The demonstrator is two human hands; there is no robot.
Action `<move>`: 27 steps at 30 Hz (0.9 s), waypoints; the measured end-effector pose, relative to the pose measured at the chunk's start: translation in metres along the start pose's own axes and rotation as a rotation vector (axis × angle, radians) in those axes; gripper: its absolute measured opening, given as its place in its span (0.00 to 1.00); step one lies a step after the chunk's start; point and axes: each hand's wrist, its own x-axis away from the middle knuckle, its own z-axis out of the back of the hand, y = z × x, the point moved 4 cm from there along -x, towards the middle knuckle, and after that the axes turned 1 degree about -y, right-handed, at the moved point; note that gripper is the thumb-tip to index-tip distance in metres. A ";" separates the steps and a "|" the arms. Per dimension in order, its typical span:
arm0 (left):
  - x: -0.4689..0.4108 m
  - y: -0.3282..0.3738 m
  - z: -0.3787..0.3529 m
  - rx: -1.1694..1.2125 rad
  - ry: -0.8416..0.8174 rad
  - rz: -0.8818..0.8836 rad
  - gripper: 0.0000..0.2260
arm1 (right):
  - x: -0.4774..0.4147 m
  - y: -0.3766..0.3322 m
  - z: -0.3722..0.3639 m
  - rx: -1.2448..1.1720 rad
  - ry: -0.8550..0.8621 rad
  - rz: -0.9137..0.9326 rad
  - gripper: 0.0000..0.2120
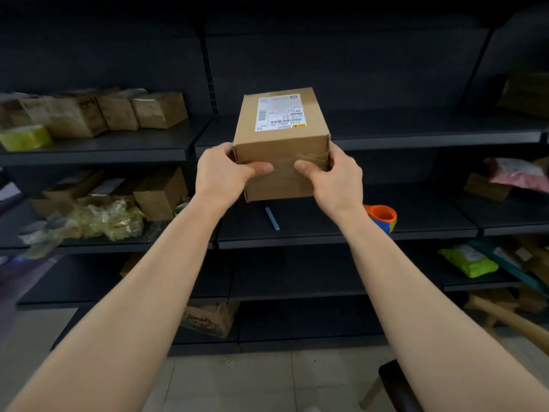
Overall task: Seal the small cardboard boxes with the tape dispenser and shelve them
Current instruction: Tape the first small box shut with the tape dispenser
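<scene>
Cardboard box [282, 144], taped closed, contents hidden, in the grip of left hand [218, 176] and right hand [338, 178]

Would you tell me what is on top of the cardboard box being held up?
A white shipping label with a barcode is stuck on the top face of the cardboard box. The box is closed, so its contents are hidden.

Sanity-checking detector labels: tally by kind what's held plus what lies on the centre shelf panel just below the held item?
cardboard box: 1
tape dispenser: 1
blue stick: 1
Total: 3
</scene>
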 end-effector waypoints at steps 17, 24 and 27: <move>-0.167 -0.058 -0.007 0.012 0.159 0.052 0.21 | -0.170 0.055 -0.106 -0.039 -0.093 -0.036 0.18; -0.214 -0.076 -0.011 0.016 0.164 0.080 0.19 | -0.213 0.069 -0.132 -0.015 -0.151 -0.078 0.21; -0.226 -0.081 -0.011 0.027 0.157 0.070 0.18 | -0.224 0.073 -0.140 0.005 -0.162 -0.089 0.21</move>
